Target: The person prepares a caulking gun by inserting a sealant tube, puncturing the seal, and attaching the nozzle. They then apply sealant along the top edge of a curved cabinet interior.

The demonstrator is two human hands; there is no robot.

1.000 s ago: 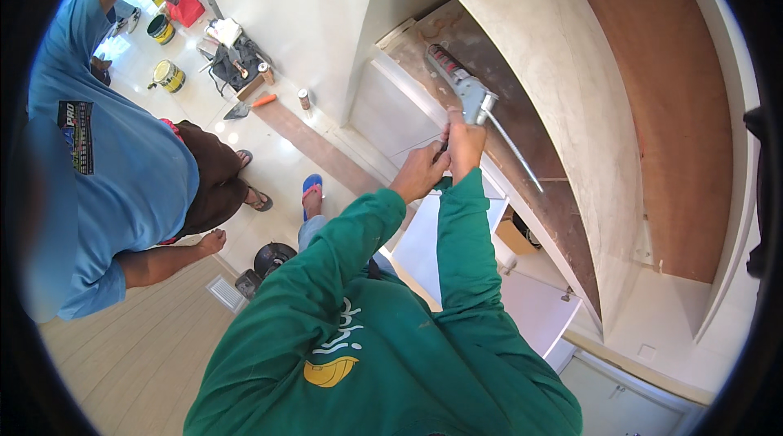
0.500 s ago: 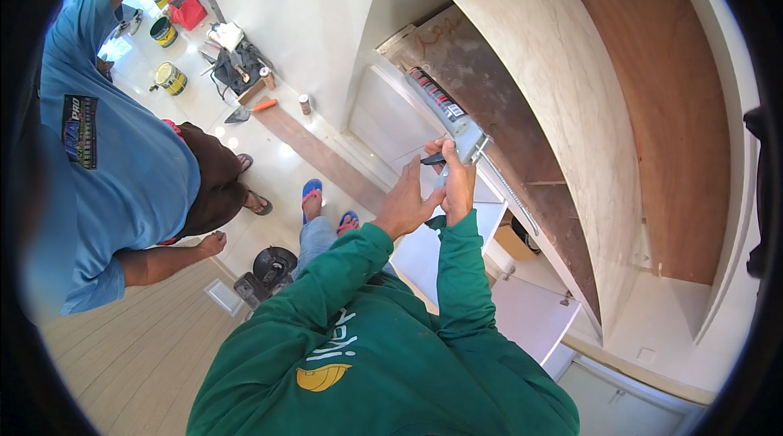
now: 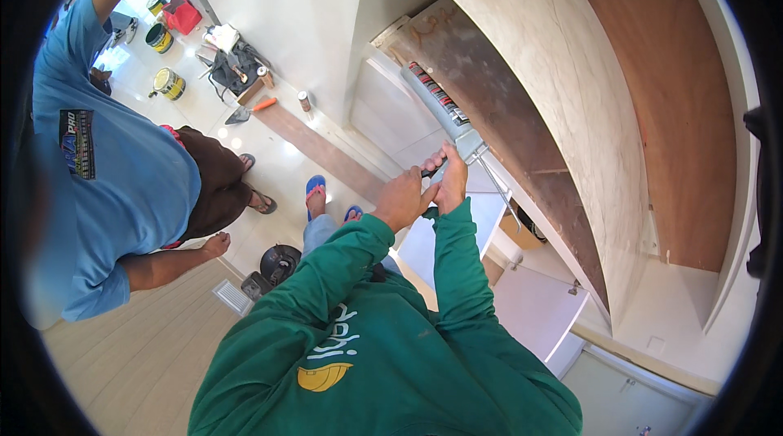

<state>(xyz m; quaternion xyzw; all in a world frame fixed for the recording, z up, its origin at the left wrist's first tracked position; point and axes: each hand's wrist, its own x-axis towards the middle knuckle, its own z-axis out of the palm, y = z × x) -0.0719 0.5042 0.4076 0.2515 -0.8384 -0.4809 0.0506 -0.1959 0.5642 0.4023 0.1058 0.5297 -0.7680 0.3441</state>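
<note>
Both of my hands hold a caulking gun (image 3: 447, 110) up against a rough brown recess (image 3: 506, 122) under a pale stone slab (image 3: 571, 85). My left hand (image 3: 400, 198) is closed around the gun's dark handle. Just right of it, my right hand (image 3: 452, 183) grips the metal frame. The grey tube points up and to the left, and the thin push rod (image 3: 494, 183) sticks out toward the lower right. Green sleeves cover both of my arms.
Another person in a blue shirt (image 3: 106, 175) stands close on the left. The floor far below holds paint tins (image 3: 169, 83), a red container (image 3: 183, 13), a pile of tools (image 3: 232, 65), an orange-handled trowel (image 3: 249, 110) and a dark round tool (image 3: 277, 263). White cabinets (image 3: 530, 305) sit below right.
My hands and the caulking gun have shifted slightly down and to the left. The left hand has closed in beside the right one on the handle.
</note>
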